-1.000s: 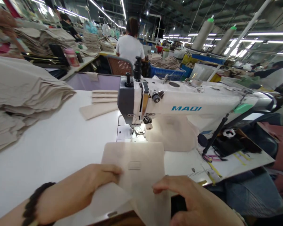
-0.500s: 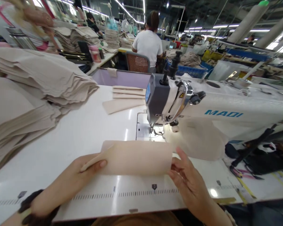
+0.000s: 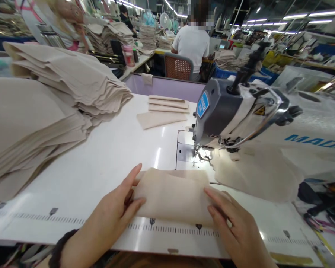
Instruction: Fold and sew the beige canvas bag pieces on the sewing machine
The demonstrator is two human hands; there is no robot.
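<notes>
A folded beige fabric piece (image 3: pixel 173 197) is held between my two hands, just in front of the sewing machine's needle area (image 3: pixel 202 154). My left hand (image 3: pixel 117 204) grips its left end, thumb on the near face and index finger pointing up past the edge. On the right end, my right hand (image 3: pixel 231 216) has closed its thumb and fingers on the fabric. The machine's grey head (image 3: pixel 220 108) stands beyond the fabric to the right. A flat fabric panel (image 3: pixel 254 171) lies under the machine's arm.
Tall stacks of beige fabric (image 3: pixel 36 130) cover the table's left side. Several folded strips (image 3: pixel 167 108) lie left of the machine. A printed ruler (image 3: pixel 178 229) runs along the front edge. Ahead, a person in a white shirt (image 3: pixel 191 44) sits on a brown chair (image 3: pixel 178 66).
My view has turned left. The left hand has shifted its grip at the fabric's left end, and the right hand has closed on the right end. The fabric's top edge now shows folded over.
</notes>
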